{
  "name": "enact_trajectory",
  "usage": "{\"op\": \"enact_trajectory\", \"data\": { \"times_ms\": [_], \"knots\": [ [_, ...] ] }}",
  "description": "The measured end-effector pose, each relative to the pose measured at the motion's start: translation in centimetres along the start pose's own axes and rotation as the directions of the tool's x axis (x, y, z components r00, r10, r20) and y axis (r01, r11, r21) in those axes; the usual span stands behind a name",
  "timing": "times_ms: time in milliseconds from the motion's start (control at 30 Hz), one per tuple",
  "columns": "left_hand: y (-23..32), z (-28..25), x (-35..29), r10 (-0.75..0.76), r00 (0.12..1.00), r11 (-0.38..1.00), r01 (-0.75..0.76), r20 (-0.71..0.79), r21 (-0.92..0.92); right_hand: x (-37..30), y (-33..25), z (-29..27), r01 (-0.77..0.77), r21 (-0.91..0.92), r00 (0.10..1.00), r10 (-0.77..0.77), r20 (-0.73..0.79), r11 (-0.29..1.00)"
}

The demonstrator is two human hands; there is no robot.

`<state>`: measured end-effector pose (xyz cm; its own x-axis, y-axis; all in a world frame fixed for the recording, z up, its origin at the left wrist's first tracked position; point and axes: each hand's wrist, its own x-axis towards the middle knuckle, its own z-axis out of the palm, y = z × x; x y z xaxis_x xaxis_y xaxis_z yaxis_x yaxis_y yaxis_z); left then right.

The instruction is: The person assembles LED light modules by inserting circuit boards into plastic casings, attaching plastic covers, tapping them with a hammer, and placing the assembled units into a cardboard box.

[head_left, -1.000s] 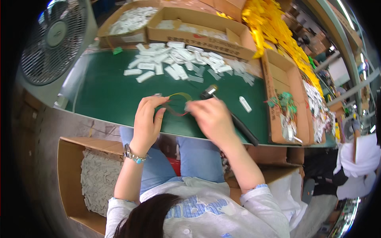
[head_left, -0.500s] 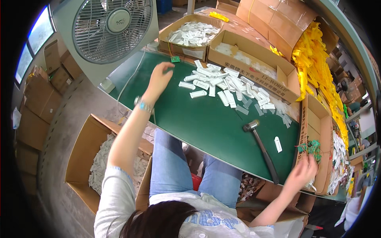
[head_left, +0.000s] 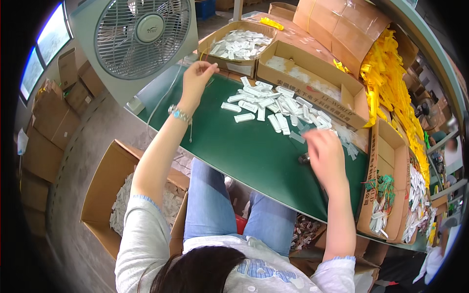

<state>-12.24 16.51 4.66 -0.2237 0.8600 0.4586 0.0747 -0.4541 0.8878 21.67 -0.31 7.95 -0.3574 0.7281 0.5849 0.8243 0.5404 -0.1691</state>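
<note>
My left hand (head_left: 195,84) is closed in a pinch at the far left of the green table (head_left: 234,151). Thin coloured wires (head_left: 202,57) stick up beside its fingers; the small green circuit board they belong to is hidden by the fingertips. My right hand (head_left: 326,155) hovers over the right part of the table, its fingers smeared by motion, so its grip is unclear. Under it lies a hammer (head_left: 304,158), mostly covered by the hand and forearm. Just beyond the right fingers spreads a pile of white plastic casings (head_left: 268,101), with clear strips (head_left: 351,150) at its right end.
Open cartons of white (head_left: 242,44) and translucent parts (head_left: 293,73) line the far edge. At right, a carton (head_left: 366,215) holds wired green circuit boards (head_left: 383,188). Yellow straps (head_left: 391,83) hang behind. A fan (head_left: 146,39) stands at left, above a floor box of white pieces (head_left: 119,207).
My right hand has left the carton of circuit boards and swung left over the hammer. My left hand has moved slightly farther away and closed where the small green board lay; the wires shifted left.
</note>
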Motion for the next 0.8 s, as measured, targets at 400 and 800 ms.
{"op": "enact_trajectory", "data": {
  "times_ms": [400, 800],
  "knots": [
    [4.6, -3.2, -8.9, -0.183, 0.707, 0.755, -0.344, 0.683, 0.558, 8.7, 3.5, 14.7, 0.121, -0.119, 0.992, -0.115, 0.056, 0.985],
    [2.8, -3.0, -9.1, -0.145, 0.854, 0.456, -0.39, 0.499, 0.8, 0.3, -3.8, 4.8, -0.241, 0.303, 0.963, 0.187, 0.197, 0.922]
  ]
}}
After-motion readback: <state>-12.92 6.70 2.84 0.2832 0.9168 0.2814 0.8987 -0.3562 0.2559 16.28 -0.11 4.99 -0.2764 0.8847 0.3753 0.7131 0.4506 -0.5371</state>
